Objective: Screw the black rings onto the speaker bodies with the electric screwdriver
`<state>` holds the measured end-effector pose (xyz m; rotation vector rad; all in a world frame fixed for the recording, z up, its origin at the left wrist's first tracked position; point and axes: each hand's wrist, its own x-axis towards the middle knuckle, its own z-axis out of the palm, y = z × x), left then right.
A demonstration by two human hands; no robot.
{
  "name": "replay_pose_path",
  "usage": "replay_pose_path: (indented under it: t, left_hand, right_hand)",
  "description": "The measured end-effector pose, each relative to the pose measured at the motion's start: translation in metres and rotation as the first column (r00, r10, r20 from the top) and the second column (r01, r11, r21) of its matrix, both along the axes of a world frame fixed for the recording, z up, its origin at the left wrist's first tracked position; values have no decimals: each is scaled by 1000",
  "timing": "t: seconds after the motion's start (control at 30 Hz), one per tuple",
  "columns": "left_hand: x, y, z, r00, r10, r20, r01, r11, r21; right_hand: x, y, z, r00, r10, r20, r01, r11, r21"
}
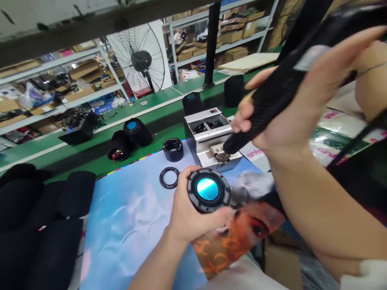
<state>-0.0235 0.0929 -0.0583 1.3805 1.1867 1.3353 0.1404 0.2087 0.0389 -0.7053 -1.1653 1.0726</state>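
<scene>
Bright cyan with a white streak in the middle of the round, black-rimmed cylinder [208, 191]. Black, with one pale grey patch, on the long, slim handheld tool [281, 88]. Blue clouded with white and pink on the large printed sheet [130, 217], turning orange and brown toward its right edge; multicoloured blocks along the far edge. Green on the long, flat worktop [167, 121].
</scene>
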Motion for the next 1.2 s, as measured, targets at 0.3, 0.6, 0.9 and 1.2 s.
replay_pose_path:
  t: [0.3,0.6,0.9,1.2]
  left_hand:
    - [7,8,7,996,28,-85,-27,1000,8]
    - [9,7,7,998,37,-45,-37,999,-15]
    - [9,8,10,999,22,-26,-22,1000,-17]
    - [9,7,6,999,42,-20,-42,999,27]
  right_hand:
    - [-10,19,-24,996,75,-44,-68,986,152]
    - [-12,16,-23,987,161,19,-162,985,60]
    - [-6,13,-6,992,75,-102,-59,986,157]
    - [-10,20,-26,989,147,-32,-144,986,85]
